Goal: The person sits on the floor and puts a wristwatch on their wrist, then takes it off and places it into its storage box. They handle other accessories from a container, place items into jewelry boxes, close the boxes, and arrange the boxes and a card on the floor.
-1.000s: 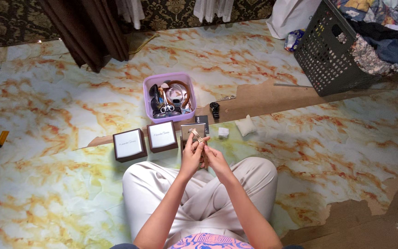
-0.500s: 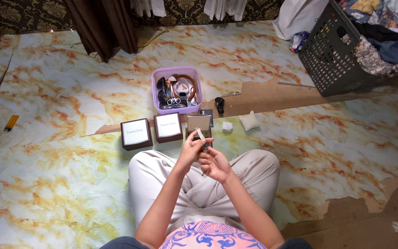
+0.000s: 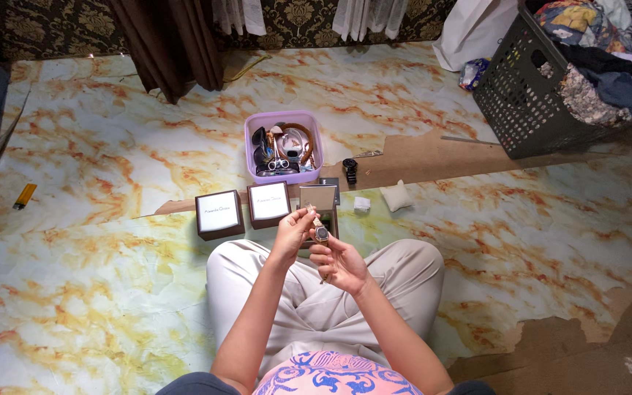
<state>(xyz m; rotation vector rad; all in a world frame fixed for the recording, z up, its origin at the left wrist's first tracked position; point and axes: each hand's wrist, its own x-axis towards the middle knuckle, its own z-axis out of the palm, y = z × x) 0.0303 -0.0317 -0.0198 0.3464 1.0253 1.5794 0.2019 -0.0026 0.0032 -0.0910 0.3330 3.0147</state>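
Since earlier frame, wristwatch (image 3: 320, 232) raised slightly; left hand (image 3: 292, 232) pinches strap top, right hand (image 3: 338, 262) grips beneath for inspection.

Tub (image 3: 316, 124) behind boxes (image 3: 219, 214), basket (image 3: 528, 102) far right

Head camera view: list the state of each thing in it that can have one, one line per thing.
Wristwatch: unfastened, held up between both hands.
Left hand: pinching the strap's upper end.
Right hand: gripping the watch from below.
Open box: lid raised, behind the hands.
Two closed boxes: lids shut, side by side on the floor.
Purple tub: uncovered, filled with small items.
Laundry basket: tilted, full of clothes.
Black watch: lying on the floor.
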